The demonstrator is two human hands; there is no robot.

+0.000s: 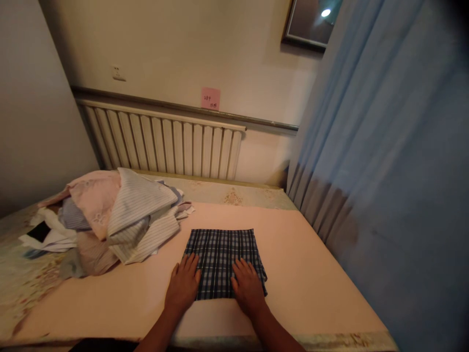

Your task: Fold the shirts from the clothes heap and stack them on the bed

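A dark blue plaid cloth [217, 254] lies flat in a rough square on the pink sheet [300, 274]. Whether it is a garment or a plain piece of fabric, I cannot tell. My left hand [183, 281] rests on its left side, palm down with the fingers stretched out. On the right side, my right hand [248, 286] lies flat in the same way, fingers extended. Neither hand grips the cloth. Beyond my right hand, the cloth's right edge looks slightly uneven.
A loose heap of crumpled clothes [142, 205], striped, pink and white, lies at the left. A radiator [166, 139] stands along the wall behind the bed. Blue curtains [388, 161] hang down the right side. A pink note [210, 99] is above the radiator.
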